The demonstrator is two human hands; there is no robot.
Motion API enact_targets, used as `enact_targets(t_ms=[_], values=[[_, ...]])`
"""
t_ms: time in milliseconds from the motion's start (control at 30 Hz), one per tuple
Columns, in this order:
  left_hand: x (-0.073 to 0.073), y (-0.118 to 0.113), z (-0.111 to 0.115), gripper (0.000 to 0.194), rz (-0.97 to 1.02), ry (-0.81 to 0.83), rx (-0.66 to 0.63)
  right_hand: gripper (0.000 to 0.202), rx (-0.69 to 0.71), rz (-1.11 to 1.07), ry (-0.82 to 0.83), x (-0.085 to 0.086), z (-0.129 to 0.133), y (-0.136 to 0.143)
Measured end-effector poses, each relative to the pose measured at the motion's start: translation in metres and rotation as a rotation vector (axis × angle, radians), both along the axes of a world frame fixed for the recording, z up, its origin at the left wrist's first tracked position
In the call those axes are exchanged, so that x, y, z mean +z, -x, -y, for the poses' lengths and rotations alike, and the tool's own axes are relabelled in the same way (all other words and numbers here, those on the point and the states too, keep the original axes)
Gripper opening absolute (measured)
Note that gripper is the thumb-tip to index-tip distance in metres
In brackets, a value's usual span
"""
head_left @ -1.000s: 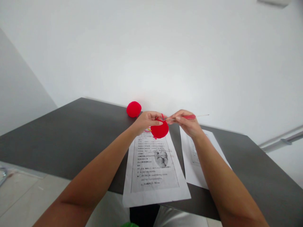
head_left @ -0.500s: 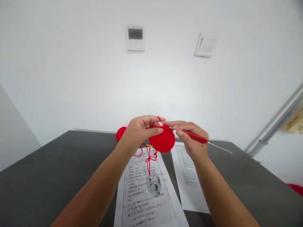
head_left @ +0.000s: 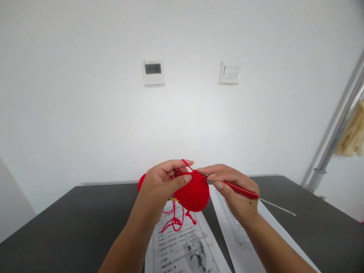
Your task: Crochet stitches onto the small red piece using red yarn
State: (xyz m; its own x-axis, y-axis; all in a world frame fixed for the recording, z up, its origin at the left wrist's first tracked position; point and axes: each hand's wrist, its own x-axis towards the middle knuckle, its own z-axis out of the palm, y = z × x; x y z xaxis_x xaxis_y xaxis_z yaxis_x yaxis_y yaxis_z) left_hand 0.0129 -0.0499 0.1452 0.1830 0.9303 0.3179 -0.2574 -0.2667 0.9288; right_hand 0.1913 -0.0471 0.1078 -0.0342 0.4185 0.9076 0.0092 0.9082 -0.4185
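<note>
My left hand [head_left: 163, 182] pinches the upper left edge of a round red crocheted piece [head_left: 195, 193], with red yarn [head_left: 187, 163] running over its raised index finger. In my right hand [head_left: 237, 189] is a crochet hook [head_left: 241, 190] with a red grip; its tip meets the top edge of the piece, and a thin metal end sticks out behind the hand. A small yellow item [head_left: 174, 199] sits at the piece's left edge. Loose red strands [head_left: 176, 223] hang below. Behind my left hand, a red yarn ball [head_left: 141, 182] is partly hidden.
Two printed sheets, one on the left [head_left: 182, 250] and one on the right [head_left: 227, 223], lie on the dark table [head_left: 93, 220]. On the white wall are a panel with a screen [head_left: 153, 73] and a switch [head_left: 230, 73]. A metal pole [head_left: 335, 140] stands at right.
The view has tilted up, so hands and table appear lower. The hanging strands are now bunched higher over the left sheet. Both hands keep their hold.
</note>
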Motion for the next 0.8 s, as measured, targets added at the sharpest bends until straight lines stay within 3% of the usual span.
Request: enact_targets(t_ms=[400,800], values=[[0.0033,0.0025,0.0030,0.030,-0.009,0.076,-0.045,0.029,-0.002,-0.005,-0.077,-0.0055,-0.0018,0.0044],[0.0049,0.0088,0.0040,0.024,-0.063,0.070,-0.054,0.018,0.232,-0.033,-0.001,-0.0048,-0.0080,-0.0001]])
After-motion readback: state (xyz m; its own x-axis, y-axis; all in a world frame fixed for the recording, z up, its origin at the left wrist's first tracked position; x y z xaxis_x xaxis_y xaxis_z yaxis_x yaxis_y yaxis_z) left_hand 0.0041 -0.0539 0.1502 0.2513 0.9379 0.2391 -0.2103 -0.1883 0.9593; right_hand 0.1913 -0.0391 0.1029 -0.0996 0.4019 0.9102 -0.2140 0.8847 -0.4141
